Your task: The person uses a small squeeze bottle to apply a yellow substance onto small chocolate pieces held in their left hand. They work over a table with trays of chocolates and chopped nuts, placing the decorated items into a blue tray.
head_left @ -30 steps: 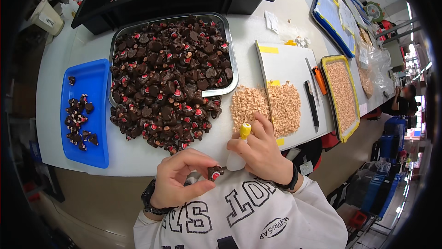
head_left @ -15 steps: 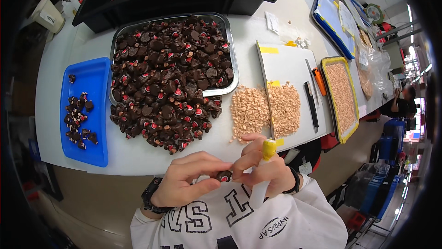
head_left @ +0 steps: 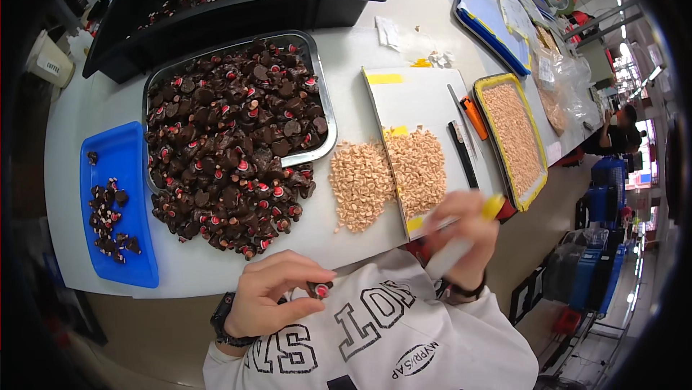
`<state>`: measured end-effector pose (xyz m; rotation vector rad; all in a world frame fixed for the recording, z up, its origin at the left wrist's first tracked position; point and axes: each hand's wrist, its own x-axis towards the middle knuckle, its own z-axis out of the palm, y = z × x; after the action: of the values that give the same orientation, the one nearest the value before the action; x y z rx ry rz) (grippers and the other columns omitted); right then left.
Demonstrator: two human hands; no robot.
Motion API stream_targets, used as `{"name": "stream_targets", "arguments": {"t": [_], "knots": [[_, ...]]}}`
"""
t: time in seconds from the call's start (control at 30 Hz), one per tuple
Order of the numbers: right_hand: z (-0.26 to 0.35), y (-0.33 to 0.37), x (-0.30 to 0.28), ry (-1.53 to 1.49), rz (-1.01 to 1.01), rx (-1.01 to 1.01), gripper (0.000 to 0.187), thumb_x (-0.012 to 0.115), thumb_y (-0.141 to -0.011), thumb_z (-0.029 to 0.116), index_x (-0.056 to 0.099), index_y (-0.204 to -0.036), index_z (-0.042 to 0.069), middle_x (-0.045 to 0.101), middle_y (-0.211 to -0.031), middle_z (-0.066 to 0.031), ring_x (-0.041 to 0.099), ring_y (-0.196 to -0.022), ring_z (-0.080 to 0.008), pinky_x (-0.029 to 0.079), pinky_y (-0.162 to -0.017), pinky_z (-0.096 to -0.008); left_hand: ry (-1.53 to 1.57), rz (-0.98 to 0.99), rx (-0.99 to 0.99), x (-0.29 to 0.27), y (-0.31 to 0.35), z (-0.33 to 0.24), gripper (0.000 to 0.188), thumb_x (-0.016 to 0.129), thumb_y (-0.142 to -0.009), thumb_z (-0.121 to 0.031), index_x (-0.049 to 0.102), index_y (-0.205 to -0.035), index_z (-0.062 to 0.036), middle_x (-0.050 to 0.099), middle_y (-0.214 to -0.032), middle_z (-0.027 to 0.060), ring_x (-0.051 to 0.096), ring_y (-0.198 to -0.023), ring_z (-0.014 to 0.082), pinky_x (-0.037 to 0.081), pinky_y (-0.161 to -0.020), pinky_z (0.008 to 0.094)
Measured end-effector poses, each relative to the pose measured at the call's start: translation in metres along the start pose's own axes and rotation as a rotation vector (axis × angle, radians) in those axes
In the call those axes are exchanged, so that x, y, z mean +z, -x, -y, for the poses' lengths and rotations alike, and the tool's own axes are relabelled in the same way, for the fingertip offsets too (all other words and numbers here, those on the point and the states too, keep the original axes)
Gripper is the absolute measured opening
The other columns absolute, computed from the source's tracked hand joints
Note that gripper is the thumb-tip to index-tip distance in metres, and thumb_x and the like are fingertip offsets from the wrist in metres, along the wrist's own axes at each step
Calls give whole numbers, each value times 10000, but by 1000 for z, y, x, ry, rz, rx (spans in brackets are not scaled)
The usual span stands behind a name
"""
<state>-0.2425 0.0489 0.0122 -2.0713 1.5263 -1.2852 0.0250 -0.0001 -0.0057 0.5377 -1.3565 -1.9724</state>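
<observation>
Between the thumb and fingers of my left hand is a small dark-brown piece with a red and white ring on its end. My right hand, blurred, is closed around a white tapered tube with a yellow end. It is over the near edge of a white board, close to small beige pieces spread on the board; another patch of beige pieces lies left of it. A large heap of similar dark pieces fills a metal tray and spills onto the table.
At the left, a blue tray holds several dark pieces with beige bits attached. A black bin stands behind. Right of the beige pieces lie a black-handled tool, an orange cutter and a yellow-edged tray of beige pieces.
My right hand has moved right with the white tube, away from my left hand. My left hand still holds the dark piece, slightly further left. The whole view has shifted.
</observation>
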Motion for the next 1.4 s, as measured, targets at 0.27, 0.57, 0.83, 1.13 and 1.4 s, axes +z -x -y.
{"name": "stream_targets", "arguments": {"t": [0.27, 0.57, 0.83, 1.13, 1.4], "knots": [[-55, 23, -30, 313, -154, 325, 243, 632, -672, -31, 531, -883, 38, 591, -824, -103, 583, -729, -243, 452, -637, -312, 99, -27, 24, 2, -2, 7, 328, 691, -733, 23, 578, -1036, 79, 570, -974, 157, 598, -870, 169, 505, -774, 272], [-64, 12, -20, 451, -6, 306, 297, 625, -635, -68, 506, -886, 40, 574, -790, -92, 579, -747, -240, 455, -653, -314, 22, 23, 3, -1, 1, 8, 352, 678, -740, 29, 570, -1074, 61, 556, -991, 130, 586, -835, 144, 491, -753, 246], [-64, 12, -22, 376, -37, 360, 313, 633, -634, -32, 498, -907, 38, 554, -783, -132, 547, -732, -308, 436, -639, -365, -26, 71, -84, 0, -2, 3, 353, 662, -755, 20, 576, -1097, 25, 562, -981, 102, 579, -804, 115, 485, -721, 231], [-64, 10, -25, 470, 32, 331, 289, 597, -661, -74, 495, -912, 28, 570, -819, -97, 588, -747, -228, 460, -642, -299, -83, 105, -111, 1, -2, 1, 384, 673, -747, 3, 577, -1119, -3, 575, -964, 92, 590, -790, 111, 476, -705, 224], [-63, 11, -21, 456, -30, 308, 301, 607, -651, -55, 489, -913, 35, 556, -777, -124, 552, -729, -285, 435, -634, -347, -152, 175, -190, 2, -5, -2, 417, 661, -740, 15, 546, -1140, 31, 579, -919, 92, 586, -799, 119, 462, -714, 229]]}}
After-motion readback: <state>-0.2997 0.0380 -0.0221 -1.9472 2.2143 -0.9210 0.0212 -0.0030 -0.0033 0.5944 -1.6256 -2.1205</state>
